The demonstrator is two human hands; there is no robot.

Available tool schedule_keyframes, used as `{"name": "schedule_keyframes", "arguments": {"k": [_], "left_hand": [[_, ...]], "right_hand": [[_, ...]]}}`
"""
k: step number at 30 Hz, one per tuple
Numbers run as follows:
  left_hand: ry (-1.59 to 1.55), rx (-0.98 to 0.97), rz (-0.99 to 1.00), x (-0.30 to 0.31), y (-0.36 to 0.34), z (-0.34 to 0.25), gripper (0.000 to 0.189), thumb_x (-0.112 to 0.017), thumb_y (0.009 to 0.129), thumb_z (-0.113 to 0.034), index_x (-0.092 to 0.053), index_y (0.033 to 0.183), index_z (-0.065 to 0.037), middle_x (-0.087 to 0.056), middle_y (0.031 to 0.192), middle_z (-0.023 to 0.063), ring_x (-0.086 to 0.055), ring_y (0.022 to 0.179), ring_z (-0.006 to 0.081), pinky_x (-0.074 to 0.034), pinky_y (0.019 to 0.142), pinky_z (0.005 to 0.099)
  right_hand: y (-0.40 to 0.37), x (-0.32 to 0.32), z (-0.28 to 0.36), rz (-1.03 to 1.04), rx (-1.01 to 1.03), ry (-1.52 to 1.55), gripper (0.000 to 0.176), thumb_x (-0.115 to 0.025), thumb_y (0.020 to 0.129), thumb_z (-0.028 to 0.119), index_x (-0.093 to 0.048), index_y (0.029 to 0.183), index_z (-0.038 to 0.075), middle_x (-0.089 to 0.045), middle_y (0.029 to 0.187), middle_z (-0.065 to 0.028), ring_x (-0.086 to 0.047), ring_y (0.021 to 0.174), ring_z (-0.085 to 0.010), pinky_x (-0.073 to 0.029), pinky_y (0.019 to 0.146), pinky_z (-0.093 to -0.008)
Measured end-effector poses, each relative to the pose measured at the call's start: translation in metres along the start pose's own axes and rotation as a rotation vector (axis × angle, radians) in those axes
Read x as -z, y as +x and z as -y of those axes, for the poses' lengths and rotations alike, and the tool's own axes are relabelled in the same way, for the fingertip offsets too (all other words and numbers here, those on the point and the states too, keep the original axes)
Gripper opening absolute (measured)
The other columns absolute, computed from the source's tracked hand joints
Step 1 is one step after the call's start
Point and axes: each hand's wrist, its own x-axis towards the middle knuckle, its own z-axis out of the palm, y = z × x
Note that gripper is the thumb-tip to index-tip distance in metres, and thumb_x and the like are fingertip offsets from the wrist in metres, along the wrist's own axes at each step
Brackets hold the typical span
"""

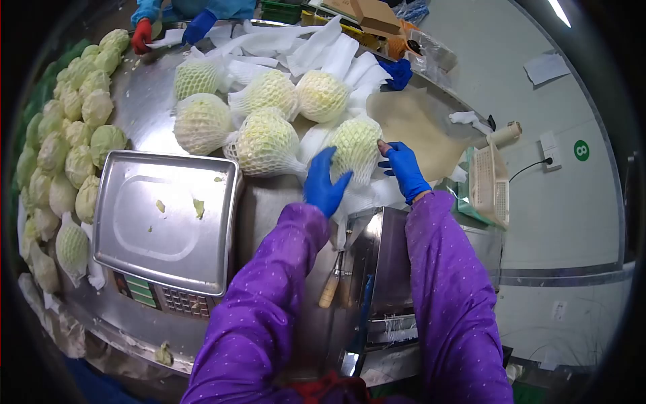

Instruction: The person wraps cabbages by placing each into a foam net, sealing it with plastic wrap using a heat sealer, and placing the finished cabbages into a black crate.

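Note:
A pale round cabbage (356, 145) in white foam netting sits at the near right of a group of netted cabbages. On its left side, my left hand (324, 183) in a blue glove has its fingers and thumb spread, with the fingertips right at the netting. My right hand (405, 170), also blue-gloved with the thumb tip bare, is at the cabbage's right edge, fingers apart. The loose end of the netting hangs toward me between the hands. Close by on the left is another netted cabbage (268, 143).
A metal weighing scale (168, 222) bearing leaf scraps stands at left, beside piled cabbages (77, 145). Wooden-handled tools (330, 288) lie near a steel box (390, 262). White foam nets (323, 50) cover the back. Another person's red-gloved hand (142, 37) works at far left.

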Motion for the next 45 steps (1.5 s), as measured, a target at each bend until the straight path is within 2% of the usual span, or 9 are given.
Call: {"name": "schedule_keyframes", "arguments": {"k": [12,15,22,26,33,38,41,42,45], "left_hand": [[0.032,0.274,0.244,0.002,0.046,-0.019,0.056,-0.073,0.075,-0.028,-0.056,0.121,-0.002,-0.057,0.107,0.0169,-0.057,0.098,0.0289,-0.043,0.091,0.0367],[0.274,-0.176,0.252,0.053,0.046,-0.098,0.048,-0.075,0.072,-0.025,-0.059,0.113,-0.006,-0.051,0.114,0.0178,-0.053,0.103,0.0297,-0.041,0.092,0.0384],[-0.933,0.003,-0.116,0.110,0.038,-0.195,0.090,-0.074,0.065,-0.001,-0.025,0.140,-0.010,-0.034,0.136,0.0130,-0.038,0.124,0.0245,-0.029,0.107,0.0362],[-0.754,-0.467,-0.011,0.152,0.018,-0.216,0.101,-0.082,0.063,-0.020,-0.020,0.142,-0.010,-0.028,0.142,0.0140,-0.031,0.131,0.0269,-0.031,0.107,0.0412],[-1.361,0.241,0.331,0.196,-0.058,-0.218,0.062,-0.043,0.092,-0.044,-0.028,0.142,-0.009,-0.037,0.140,0.0157,-0.042,0.125,0.0324,-0.038,0.102,0.0483],[-1.475,-0.088,0.357,0.199,-0.078,-0.208,0.058,-0.039,0.094,-0.042,-0.029,0.141,-0.009,-0.039,0.139,0.0153,-0.039,0.127,0.0315,-0.031,0.106,0.0475],[-1.411,-0.124,0.295,0.221,-0.073,-0.205,0.056,-0.040,0.094,-0.042,-0.031,0.141,-0.011,-0.037,0.141,0.0142,-0.037,0.128,0.0325,-0.028,0.107,0.0497],[-1.579,-0.131,0.377,0.227,-0.069,-0.209,0.056,-0.039,0.095,-0.042,-0.031,0.140,-0.011,-0.037,0.141,0.0140,-0.037,0.128,0.0327,-0.028,0.107,0.0498],[-1.741,-0.096,0.446,0.242,-0.079,-0.217,0.056,-0.040,0.095,-0.042,-0.032,0.140,-0.010,-0.038,0.141,0.0139,-0.039,0.127,0.0324,-0.029,0.107,0.0490]], "right_hand": [[-0.037,0.004,0.034,0.297,-0.019,0.236,0.079,-0.064,0.081,0.044,-0.028,0.143,0.012,-0.044,0.133,-0.0107,-0.048,0.116,-0.0275,-0.043,0.089,-0.0404],[-0.069,0.018,0.052,0.321,0.242,0.377,0.076,-0.062,0.082,0.042,-0.028,0.143,0.012,-0.043,0.134,-0.0107,-0.047,0.118,-0.0246,-0.043,0.090,-0.0383],[-0.187,0.008,0.123,0.358,0.638,0.323,0.083,-0.072,0.078,0.031,-0.026,0.144,0.010,-0.032,0.141,-0.0129,-0.040,0.124,-0.0268,-0.039,0.099,-0.0387],[-0.242,0.011,0.145,0.427,0.816,0.437,0.096,-0.077,0.073,0.030,-0.018,0.145,0.006,-0.029,0.142,-0.0151,-0.035,0.129,-0.0284,-0.032,0.105,-0.0409],[-0.299,0.011,0.145,0.417,0.942,0.035,0.094,-0.078,0.072,0.030,-0.022,0.143,0.003,-0.031,0.143,-0.0181,-0.027,0.135,-0.0270,-0.022,0.110,-0.0368],[-0.351,-0.001,0.106,0.134,1.031,0.001,0.079,-0.066,0.078,0.013,-0.023,0.143,0.001,-0.031,0.143,-0.0215,-0.030,0.134,-0.0290,-0.023,0.109,-0.0369],[-0.399,-0.037,0.009,1.113,1.160,-0.516,0.056,-0.062,0.077,0.013,-0.047,0.130,0.006,-0.054,0.123,-0.0177,-0.052,0.114,-0.0349,-0.039,0.098,-0.0437],[-0.415,-0.033,0.036,1.540,0.756,-0.809,0.044,-0.062,0.078,0.012,-0.056,0.121,0.006,-0.060,0.115,-0.0143,-0.058,0.104,-0.0323,-0.044,0.093,-0.0424],[-0.401,0.006,0.035,0.687,0.897,-0.213,0.037,-0.062,0.083,0.015,-0.057,0.119,0.005,-0.061,0.113,-0.0130,-0.061,0.101,-0.0268,-0.046,0.089,-0.0374]]}}
